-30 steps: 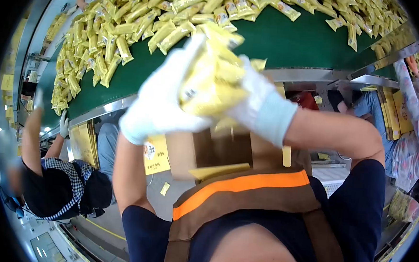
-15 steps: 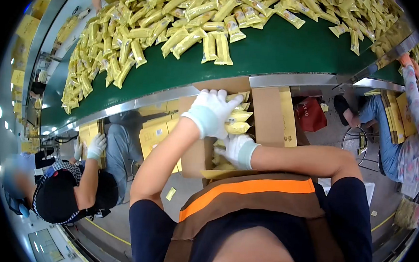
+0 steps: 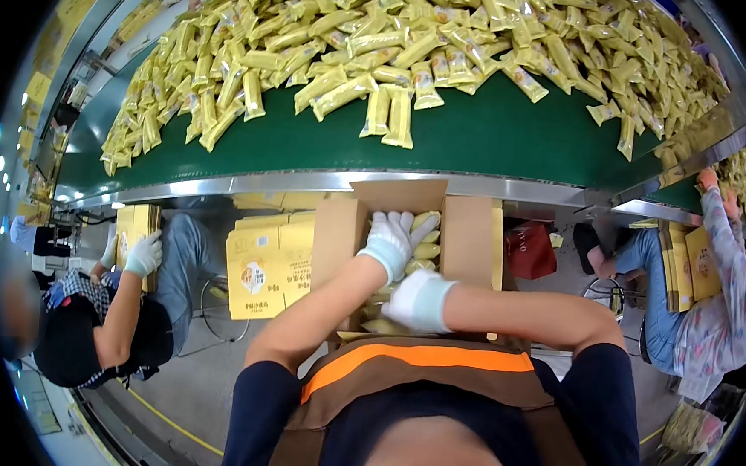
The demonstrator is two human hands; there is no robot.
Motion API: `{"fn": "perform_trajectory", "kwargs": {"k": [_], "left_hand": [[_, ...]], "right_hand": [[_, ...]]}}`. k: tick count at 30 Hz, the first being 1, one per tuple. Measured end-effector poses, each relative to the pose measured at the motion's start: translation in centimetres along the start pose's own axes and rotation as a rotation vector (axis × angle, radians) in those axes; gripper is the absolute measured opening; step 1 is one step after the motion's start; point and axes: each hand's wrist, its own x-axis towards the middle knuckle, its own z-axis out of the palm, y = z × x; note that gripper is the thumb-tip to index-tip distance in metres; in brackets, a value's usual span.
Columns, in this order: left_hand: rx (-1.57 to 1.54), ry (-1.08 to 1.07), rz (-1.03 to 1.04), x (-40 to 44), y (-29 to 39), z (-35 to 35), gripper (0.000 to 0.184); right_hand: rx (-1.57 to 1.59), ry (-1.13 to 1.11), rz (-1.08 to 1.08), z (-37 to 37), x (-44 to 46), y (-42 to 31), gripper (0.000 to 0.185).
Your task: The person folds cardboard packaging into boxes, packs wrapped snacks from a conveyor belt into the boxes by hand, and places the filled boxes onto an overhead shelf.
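Observation:
An open cardboard box stands in front of me with its flaps folded out, below the belt's edge. Rows of yellow wrapped packets lie inside it. My left hand, in a white glove, rests over the packets at the box's left side, fingers stretched out and thumb apart. Lower in the box, my right hand, also gloved, bends in from the right above more packets. Its fingertips are hidden, so whether it grips one does not show.
A green conveyor belt with a metal edge carries a heap of yellow packets. Flat yellow cartons stand left of the box. Co-workers sit on both sides, the left one holding a carton. A red bag is at right.
The view has shifted, so the box and belt edge sit lower. My left hand has gone deeper among the packets. My right hand has drawn back slightly toward me inside the box.

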Motion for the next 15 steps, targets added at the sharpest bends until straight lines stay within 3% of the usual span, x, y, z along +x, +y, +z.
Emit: {"fn": "perform_trajectory", "kwargs": {"k": [2, 3, 4, 5, 6, 7, 9, 10, 11, 12, 13, 14, 15], "left_hand": [[0.053, 0.053, -0.025, -0.4, 0.5, 1.1, 0.104], [0.198, 0.229, -0.038, -1.2, 0.9, 2.1, 0.083], [0.080, 0.166, -0.036, -1.4, 0.7, 1.1, 0.072], [-0.043, 0.091, -0.026, -1.9, 0.7, 0.2, 0.063], [-0.293, 0.063, -0.062, -2.2, 0.0, 0.0, 0.052], [-0.320, 0.043, -0.011, -2.2, -0.7, 0.2, 0.051], [-0.368, 0.020, 0.081, -1.3, -2.9, 0.3, 0.049], [-0.430, -0.051, 0.169, -2.0, -4.4, -2.0, 0.046], [-0.774, 0.125, 0.402, -2.1, -6.5, -1.3, 0.044], [-1.109, 0.310, 0.641, -2.0, -8.4, -0.6, 0.041], [-1.193, 0.198, 0.607, -3.0, -10.3, -6.0, 0.040], [-1.306, 0.487, 0.642, -2.8, -12.0, -7.6, 0.043], [-1.475, 0.423, 0.375, -2.9, -13.9, -9.6, 0.045]], "right_hand": [[0.050, -0.045, 0.066, 3.1, 4.7, -0.1, 0.033], [0.041, -0.067, 0.141, 4.7, 7.2, -0.3, 0.035], [0.167, 0.086, 0.139, 5.1, 7.5, 0.0, 0.039], [0.168, 0.071, 0.109, 5.9, 7.6, 0.4, 0.038], [0.151, -0.104, 0.041, 1.5, 4.1, -0.4, 0.037], [0.129, -0.282, -0.031, -2.3, 1.6, -0.3, 0.037], [0.545, 0.022, -0.427, -2.6, 0.1, 3.1, 0.037], [0.700, 0.187, -0.496, -4.8, -1.8, 4.7, 0.037], [0.849, 0.354, -0.559, -8.0, -4.1, 6.8, 0.038], [0.783, 0.720, -0.445, -10.2, -5.6, 9.5, 0.037], [1.000, 0.930, -0.405, -12.4, -6.7, 12.3, 0.033], [0.790, 1.109, -0.212, -14.2, -7.0, 16.3, 0.032], [1.034, 1.292, 0.002, -15.8, -6.4, 19.3, 0.031]]}}
